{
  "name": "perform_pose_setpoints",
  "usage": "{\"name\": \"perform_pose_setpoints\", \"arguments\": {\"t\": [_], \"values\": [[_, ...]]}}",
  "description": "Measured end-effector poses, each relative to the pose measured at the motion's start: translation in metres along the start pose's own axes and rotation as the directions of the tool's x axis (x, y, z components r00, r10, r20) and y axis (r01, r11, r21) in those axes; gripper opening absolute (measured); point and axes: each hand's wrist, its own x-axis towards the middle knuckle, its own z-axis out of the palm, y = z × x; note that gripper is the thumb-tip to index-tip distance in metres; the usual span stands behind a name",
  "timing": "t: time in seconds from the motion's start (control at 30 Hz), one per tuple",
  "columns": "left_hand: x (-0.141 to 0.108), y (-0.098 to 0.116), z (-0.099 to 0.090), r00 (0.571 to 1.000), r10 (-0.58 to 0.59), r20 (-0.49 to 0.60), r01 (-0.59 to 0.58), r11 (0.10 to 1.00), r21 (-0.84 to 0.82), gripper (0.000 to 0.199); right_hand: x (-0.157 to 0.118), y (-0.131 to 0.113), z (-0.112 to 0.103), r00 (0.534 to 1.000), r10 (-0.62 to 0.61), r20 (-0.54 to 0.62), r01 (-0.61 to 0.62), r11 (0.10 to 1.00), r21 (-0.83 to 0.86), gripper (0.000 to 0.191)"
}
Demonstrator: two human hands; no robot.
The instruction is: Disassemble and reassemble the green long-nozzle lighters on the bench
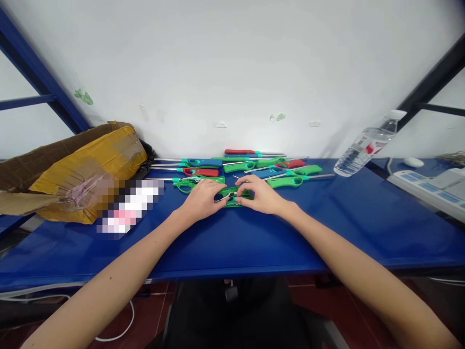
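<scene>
In the head view, an opened green lighter casing (229,200) lies on the blue table between my hands, with small metal and white parts showing inside. My left hand (204,199) holds its left end, thumb along the near side. At the right end, my right hand (260,195) bends thumb and forefinger together over the inner parts; what the fingertips pinch is too small to name. Just beyond my left hand rests another green lighter (181,183), which also looks opened, its metal tube pointing left.
Several long-tube lighters, including a red one (205,172) and a green one (286,182), lie along the wall. A taped cardboard box (87,169) and a blurred-out item (134,206) are on the left. A water bottle (365,148) and a power strip (432,191) are on the right.
</scene>
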Motion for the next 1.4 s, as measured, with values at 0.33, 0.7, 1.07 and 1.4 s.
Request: {"name": "perform_pose_setpoints", "arguments": {"t": [0.33,0.7,1.07,1.4], "values": [[0.000,0.003,-0.004,1.000,-0.023,0.010,0.023,1.000,-0.019,0.036,0.001,0.004,0.006,0.999,0.051,0.004,-0.051,0.998,0.029,0.007],[0.001,0.004,-0.006,1.000,-0.011,0.015,0.011,1.000,0.004,0.030,0.003,0.003,0.008,0.996,0.067,-0.061,-0.064,0.996,0.062,0.005],[0.000,0.007,-0.005,0.999,-0.013,0.034,0.014,1.000,-0.006,0.034,0.004,0.007,-0.029,0.981,0.146,-0.127,-0.129,0.983,0.128,0.012],[-0.003,0.008,-0.002,1.000,-0.004,0.027,0.006,0.999,-0.046,0.053,0.006,0.007,0.013,0.945,0.158,-0.287,-0.119,0.982,0.148,0.013]]}}
